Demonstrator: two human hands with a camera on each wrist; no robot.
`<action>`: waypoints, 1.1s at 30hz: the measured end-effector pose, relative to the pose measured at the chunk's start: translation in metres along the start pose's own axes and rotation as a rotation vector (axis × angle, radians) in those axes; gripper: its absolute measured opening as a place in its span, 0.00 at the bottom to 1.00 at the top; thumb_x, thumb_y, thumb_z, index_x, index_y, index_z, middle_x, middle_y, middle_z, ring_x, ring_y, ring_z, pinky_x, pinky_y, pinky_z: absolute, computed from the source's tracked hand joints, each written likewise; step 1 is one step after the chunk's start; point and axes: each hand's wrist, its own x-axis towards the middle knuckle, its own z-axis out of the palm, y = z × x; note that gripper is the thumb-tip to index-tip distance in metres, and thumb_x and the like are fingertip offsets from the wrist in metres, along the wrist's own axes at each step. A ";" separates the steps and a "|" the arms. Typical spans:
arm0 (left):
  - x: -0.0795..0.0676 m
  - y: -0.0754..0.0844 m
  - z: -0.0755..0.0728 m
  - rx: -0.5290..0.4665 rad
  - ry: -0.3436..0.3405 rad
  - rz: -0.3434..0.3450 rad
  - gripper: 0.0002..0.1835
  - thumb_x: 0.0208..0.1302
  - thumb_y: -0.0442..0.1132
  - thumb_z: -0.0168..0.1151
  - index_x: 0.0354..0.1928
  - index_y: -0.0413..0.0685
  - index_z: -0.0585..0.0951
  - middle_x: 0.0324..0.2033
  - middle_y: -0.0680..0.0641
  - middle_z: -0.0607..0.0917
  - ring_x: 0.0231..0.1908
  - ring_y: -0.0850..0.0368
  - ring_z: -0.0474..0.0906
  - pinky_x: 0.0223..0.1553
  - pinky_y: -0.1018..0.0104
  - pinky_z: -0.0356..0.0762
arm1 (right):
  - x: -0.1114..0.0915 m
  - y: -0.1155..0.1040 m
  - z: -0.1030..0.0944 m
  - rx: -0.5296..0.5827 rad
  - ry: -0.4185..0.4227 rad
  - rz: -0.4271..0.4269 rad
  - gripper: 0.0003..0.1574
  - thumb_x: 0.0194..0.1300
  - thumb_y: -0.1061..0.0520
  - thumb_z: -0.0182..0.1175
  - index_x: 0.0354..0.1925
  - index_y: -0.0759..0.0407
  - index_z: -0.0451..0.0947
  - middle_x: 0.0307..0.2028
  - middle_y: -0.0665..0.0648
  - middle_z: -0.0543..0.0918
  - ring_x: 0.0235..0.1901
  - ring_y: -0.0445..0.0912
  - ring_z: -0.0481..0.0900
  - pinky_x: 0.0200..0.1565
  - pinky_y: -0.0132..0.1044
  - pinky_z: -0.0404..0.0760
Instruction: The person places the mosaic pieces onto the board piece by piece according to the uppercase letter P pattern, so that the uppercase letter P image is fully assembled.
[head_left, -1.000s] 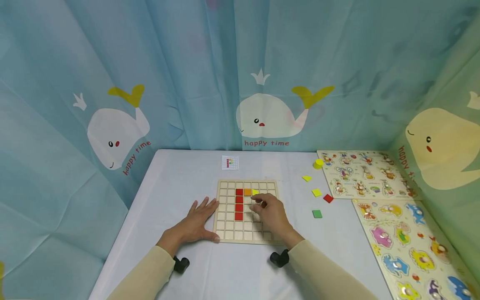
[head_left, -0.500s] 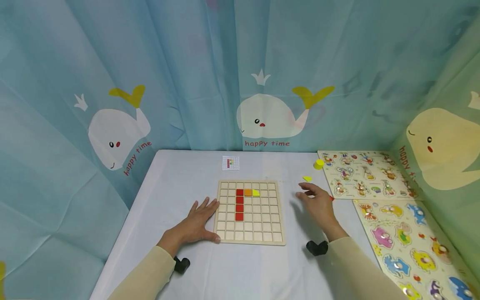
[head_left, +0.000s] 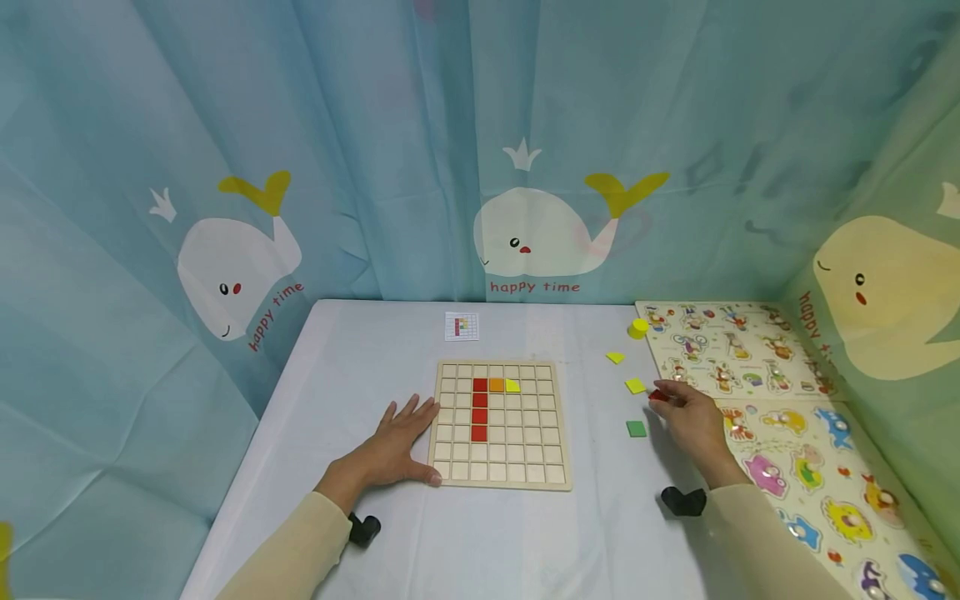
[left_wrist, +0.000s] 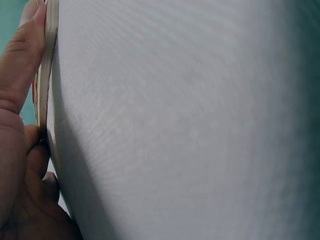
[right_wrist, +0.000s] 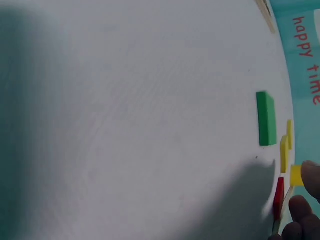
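Note:
A wooden grid board (head_left: 498, 477) lies on the white table. On it are a column of red square tiles (head_left: 479, 417), an orange tile (head_left: 496, 385) and a yellow tile with a cut corner (head_left: 512, 386). My left hand (head_left: 386, 446), fingers spread, rests against the board's left edge; in the left wrist view its thumb (left_wrist: 22, 60) touches the board's side. My right hand (head_left: 692, 421) is at a loose red tile (head_left: 659, 396), thumb and forefinger parted around it. From the right wrist, that red tile (right_wrist: 278, 199) appears low on the table, below the fingertips.
Near the right hand lie a green tile (head_left: 636, 428), a yellow square tile (head_left: 635, 386) and a yellow triangle (head_left: 615, 357). A yellow cylinder (head_left: 638, 328) stands behind them. Two picture puzzle boards (head_left: 757, 392) cover the right side. A small pattern card (head_left: 461, 326) lies beyond the grid board.
My right hand has moved right from above the grid board to the loose red tile, uncovering the yellow tile on the board. My left hand has stayed at the board's edge.

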 end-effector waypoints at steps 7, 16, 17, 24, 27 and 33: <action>0.001 -0.001 0.000 -0.002 -0.006 -0.002 0.69 0.44 0.63 0.85 0.85 0.51 0.56 0.84 0.51 0.56 0.85 0.49 0.38 0.85 0.46 0.29 | 0.000 0.006 0.000 -0.075 -0.032 -0.049 0.24 0.72 0.59 0.64 0.64 0.64 0.80 0.51 0.68 0.82 0.44 0.56 0.76 0.36 0.37 0.74; 0.003 -0.003 0.002 0.003 -0.007 -0.009 0.70 0.44 0.65 0.84 0.85 0.53 0.55 0.84 0.53 0.55 0.85 0.51 0.37 0.85 0.47 0.28 | -0.005 0.011 -0.007 -0.042 -0.062 -0.042 0.28 0.72 0.60 0.65 0.68 0.64 0.76 0.62 0.70 0.79 0.50 0.58 0.76 0.36 0.31 0.77; 0.003 -0.002 0.001 0.001 -0.007 -0.010 0.70 0.44 0.64 0.84 0.85 0.53 0.55 0.84 0.53 0.55 0.85 0.51 0.37 0.85 0.47 0.28 | -0.005 0.012 -0.007 -0.048 -0.059 -0.054 0.29 0.72 0.60 0.66 0.68 0.64 0.76 0.62 0.71 0.79 0.50 0.58 0.76 0.37 0.32 0.77; 0.001 0.000 0.000 0.000 -0.005 -0.015 0.69 0.44 0.63 0.85 0.85 0.52 0.56 0.84 0.52 0.55 0.85 0.51 0.37 0.85 0.47 0.28 | 0.000 0.018 -0.003 -0.089 -0.053 -0.072 0.30 0.69 0.59 0.69 0.66 0.66 0.78 0.60 0.73 0.79 0.48 0.59 0.76 0.42 0.41 0.74; 0.000 0.000 0.000 0.008 -0.004 -0.011 0.69 0.44 0.63 0.85 0.85 0.52 0.56 0.84 0.52 0.55 0.85 0.51 0.38 0.85 0.47 0.28 | 0.001 0.019 -0.003 -0.094 -0.065 -0.052 0.30 0.69 0.59 0.68 0.66 0.67 0.78 0.62 0.74 0.78 0.50 0.61 0.76 0.46 0.49 0.78; 0.001 -0.002 0.001 0.019 -0.002 -0.002 0.69 0.44 0.64 0.84 0.85 0.52 0.56 0.84 0.52 0.55 0.85 0.51 0.38 0.85 0.47 0.29 | -0.001 0.018 -0.003 -0.100 -0.057 -0.058 0.25 0.71 0.59 0.68 0.62 0.68 0.81 0.61 0.75 0.79 0.52 0.63 0.78 0.50 0.56 0.80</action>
